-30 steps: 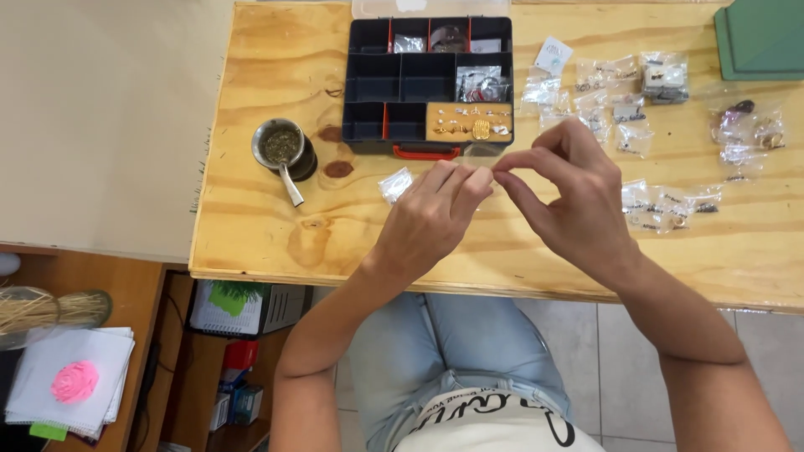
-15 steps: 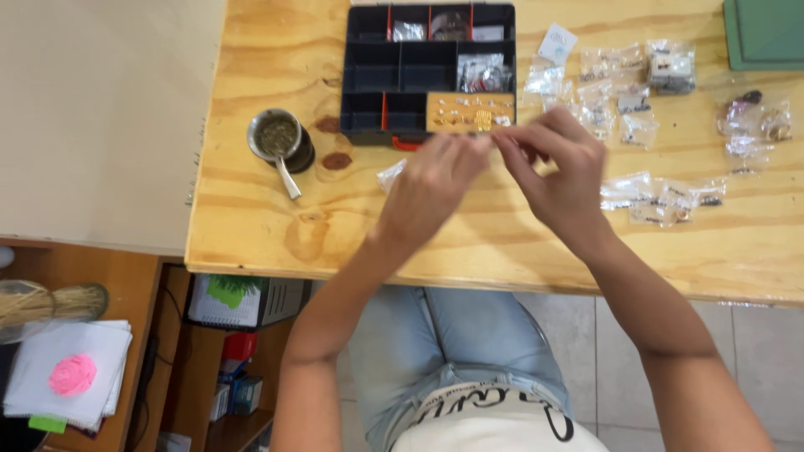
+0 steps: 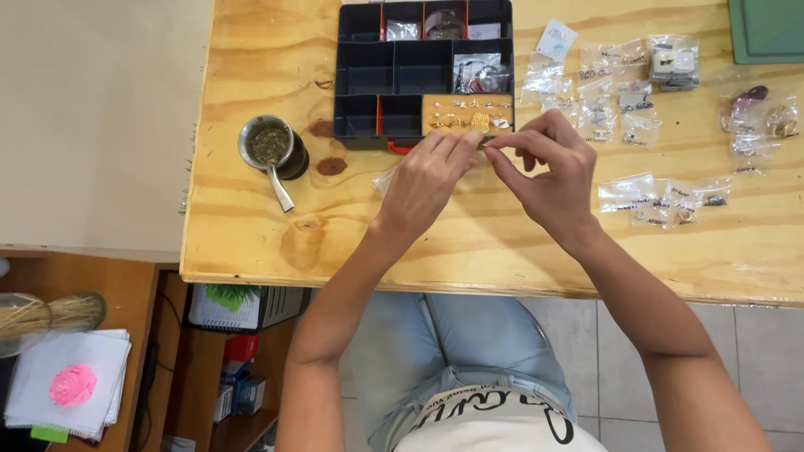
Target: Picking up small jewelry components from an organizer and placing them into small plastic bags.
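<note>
The tiny pale jewellery piece [image 3: 485, 144] sits pinched between the fingertips of both your hands, held just above the worktop [image 3: 251, 243] and just at six o'clock of the black plastic compartment organiser [image 3: 423, 67]. It is too small to make out its shape for certain; what shows looks like a short sliver whose long axis runs from nine o'clock to three o'clock, one end toward each hand. Which end is its front I cannot tell.

Your left hand [image 3: 427, 180] is closed, thumb and forefinger pressed on the piece, with a clear crumpled plastic bag [image 3: 383, 177] peeping out from under it at nine o'clock. Your right hand [image 3: 553, 167] is closed too, its fingertips meeting the left ones on the same piece.

The chief risk, as I judge it, is a slip: the grip is fingertip only, and if either pinch loosens, the piece could drop onto the pale wood and be hard to find. It could also bounce into the tan tray of small gold findings [image 3: 467, 115] just at twelve o'clock and be lost among them. A wide left elbow could knock the steel cup of green herb with its metal straw [image 3: 270, 146], at nine o'clock. The clear packets of small parts [image 3: 662, 197] at three o'clock lie near your right wrist and could be swept aside.
</note>
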